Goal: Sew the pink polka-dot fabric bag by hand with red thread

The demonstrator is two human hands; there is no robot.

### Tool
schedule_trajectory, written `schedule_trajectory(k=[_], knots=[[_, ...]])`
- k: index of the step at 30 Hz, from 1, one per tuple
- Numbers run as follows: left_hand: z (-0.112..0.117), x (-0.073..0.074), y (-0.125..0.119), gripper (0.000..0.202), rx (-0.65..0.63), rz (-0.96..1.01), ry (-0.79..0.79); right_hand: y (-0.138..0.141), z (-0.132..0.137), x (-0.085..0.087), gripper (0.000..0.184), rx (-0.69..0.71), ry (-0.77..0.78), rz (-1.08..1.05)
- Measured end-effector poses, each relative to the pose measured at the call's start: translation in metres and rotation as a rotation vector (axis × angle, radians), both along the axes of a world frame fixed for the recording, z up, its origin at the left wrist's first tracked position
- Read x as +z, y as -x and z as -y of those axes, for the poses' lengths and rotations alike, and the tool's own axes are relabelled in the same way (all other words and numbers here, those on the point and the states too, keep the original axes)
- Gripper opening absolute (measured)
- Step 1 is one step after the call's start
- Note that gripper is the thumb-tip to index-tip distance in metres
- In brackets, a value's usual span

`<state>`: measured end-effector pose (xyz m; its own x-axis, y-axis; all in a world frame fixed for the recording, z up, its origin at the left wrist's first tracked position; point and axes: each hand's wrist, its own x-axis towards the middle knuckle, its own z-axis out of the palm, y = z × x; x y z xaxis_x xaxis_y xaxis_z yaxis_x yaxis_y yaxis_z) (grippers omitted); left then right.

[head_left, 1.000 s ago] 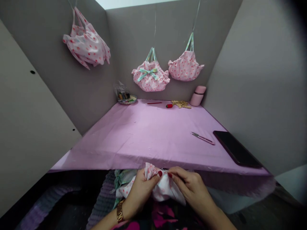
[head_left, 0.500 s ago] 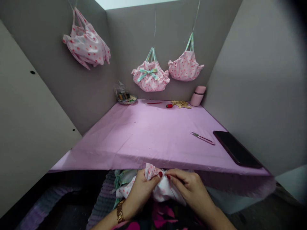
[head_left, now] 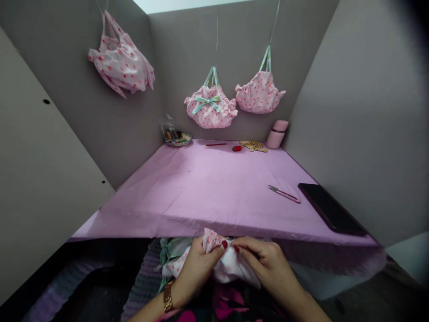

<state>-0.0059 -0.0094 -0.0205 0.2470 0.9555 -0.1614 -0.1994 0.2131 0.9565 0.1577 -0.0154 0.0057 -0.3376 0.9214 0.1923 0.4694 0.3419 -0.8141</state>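
Three dotted bags [head_left: 121,62] are counted in the upper frame — then one flask [head_left: 276,133], one phone [head_left: 330,209], one pair of snips [head_left: 283,193], one spool [head_left: 237,148], one tray [head_left: 177,140]. Lower centre: one left hand [head_left: 196,268], one right hand [head_left: 268,266], one cloth [head_left: 230,264].

Three plain grey-brown board walls box in the spot: a left panel [head_left: 50,170] with small round holes, a back panel [head_left: 187,49] and a right panel [head_left: 355,116]. A table under a smooth lilac cloth [head_left: 208,192] fills the space between them. Pale light [head_left: 174,4] shows above the back panel. The floor [head_left: 83,299] beneath lies in dark shadow.
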Motion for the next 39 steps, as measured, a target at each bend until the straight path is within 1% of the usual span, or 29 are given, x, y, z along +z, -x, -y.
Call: schedule_trajectory(k=[8, 11, 14, 16, 19, 24, 27, 35, 39], knots=[[0.0003, 0.0022, 0.0002, 0.019, -0.011, -0.001, 0.017, 0.0014, -0.0004, 0.0004, 0.024, -0.006, 0.013, 0.033], [0.0004, 0.0024, 0.0001, 0.019, -0.004, -0.018, 0.008, 0.0009, -0.0005, -0.0024, 0.019, -0.040, 0.017, 0.054], [0.0002, 0.0021, 0.0003, 0.018, -0.012, -0.017, 0.000, 0.0000, -0.0011, -0.0055, 0.026, -0.069, 0.042, 0.078], [0.0000, 0.0021, 0.0007, 0.017, -0.013, -0.025, -0.013, -0.0001, -0.0016, -0.0055, 0.028, -0.043, 0.053, 0.054], [-0.0005, 0.0029, 0.0014, 0.014, -0.018, -0.053, -0.040, 0.0009, -0.0019, -0.0019, 0.021, 0.011, 0.072, 0.003], [-0.0004, 0.0044, 0.0023, 0.012, -0.037, -0.090, -0.067, 0.0026, -0.0011, 0.0018, 0.017, -0.003, 0.072, 0.026], [-0.0003, 0.0032, 0.0025, 0.013, -0.035, -0.111, -0.078, 0.0021, -0.0003, 0.0011, 0.017, -0.008, 0.075, 0.040], [-0.0020, -0.0025, 0.0013, 0.015, 0.021, -0.158, -0.079, 0.0022, 0.0005, -0.0001, 0.016, -0.019, 0.070, 0.044], [-0.0022, -0.0048, 0.0025, 0.015, -0.009, -0.167, -0.078, 0.0036, 0.0008, -0.0007, 0.016, -0.042, 0.066, 0.064]])
